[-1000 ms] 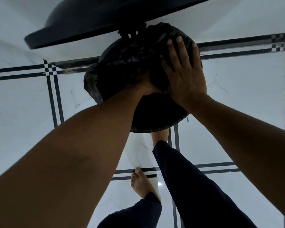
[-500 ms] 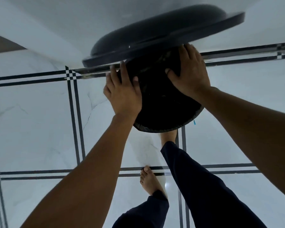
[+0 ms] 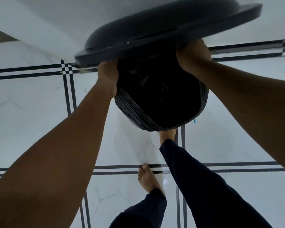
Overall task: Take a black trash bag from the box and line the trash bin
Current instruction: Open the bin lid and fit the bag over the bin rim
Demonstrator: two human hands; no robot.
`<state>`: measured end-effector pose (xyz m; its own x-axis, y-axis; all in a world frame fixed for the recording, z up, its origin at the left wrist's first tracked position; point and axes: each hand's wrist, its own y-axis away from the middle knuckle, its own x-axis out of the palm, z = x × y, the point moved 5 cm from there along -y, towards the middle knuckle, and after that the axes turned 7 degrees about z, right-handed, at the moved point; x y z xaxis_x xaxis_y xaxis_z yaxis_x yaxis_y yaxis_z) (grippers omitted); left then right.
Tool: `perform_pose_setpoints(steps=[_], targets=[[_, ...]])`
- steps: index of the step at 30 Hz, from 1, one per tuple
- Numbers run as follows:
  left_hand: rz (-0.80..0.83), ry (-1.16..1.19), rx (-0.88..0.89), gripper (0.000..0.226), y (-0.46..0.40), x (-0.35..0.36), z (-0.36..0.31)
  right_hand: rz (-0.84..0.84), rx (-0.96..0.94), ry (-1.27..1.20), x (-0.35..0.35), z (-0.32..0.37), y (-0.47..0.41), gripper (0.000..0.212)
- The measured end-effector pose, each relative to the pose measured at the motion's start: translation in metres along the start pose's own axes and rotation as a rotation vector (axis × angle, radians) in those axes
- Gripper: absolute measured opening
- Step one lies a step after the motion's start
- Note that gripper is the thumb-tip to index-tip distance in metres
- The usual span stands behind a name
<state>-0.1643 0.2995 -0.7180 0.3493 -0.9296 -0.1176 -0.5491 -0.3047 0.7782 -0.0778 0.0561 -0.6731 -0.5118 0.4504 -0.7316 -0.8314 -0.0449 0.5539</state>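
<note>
Gripping the bin's [image 3: 202,102] rim over the black bag [image 3: 135,112], the left hand [image 3: 108,76] and right hand [image 3: 193,58] sit under the tilted lid [image 3: 163,32], which hides their fingers; bare feet stand on tiled floor [image 3: 31,120].

Fingers of the left hand [image 3: 108,74] and right hand [image 3: 193,55] are hidden beneath the lid [image 3: 163,30]; the bin's depths are lost in darkness.

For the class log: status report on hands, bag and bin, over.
Left hand and right hand at far rim, fingers hidden. Black trash bag folded over bin's near rim. Raised lid overhangs hands.
</note>
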Motion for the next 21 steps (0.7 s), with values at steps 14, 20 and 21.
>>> perform_pose_setpoints(steps=[14,20,21], targets=[[-0.402,-0.687,0.689,0.047,0.058,0.028,-0.001,-0.289,-0.319,0.12,0.011,0.006,0.018,0.042],[-0.422,-0.832,0.381,0.051,0.042,0.039,-0.001,-0.17,-0.306,0.246,0.016,0.008,0.002,0.049],[-0.429,-0.901,0.357,0.051,0.035,0.038,-0.009,-0.156,-0.298,0.26,0.016,0.008,-0.001,0.051]])
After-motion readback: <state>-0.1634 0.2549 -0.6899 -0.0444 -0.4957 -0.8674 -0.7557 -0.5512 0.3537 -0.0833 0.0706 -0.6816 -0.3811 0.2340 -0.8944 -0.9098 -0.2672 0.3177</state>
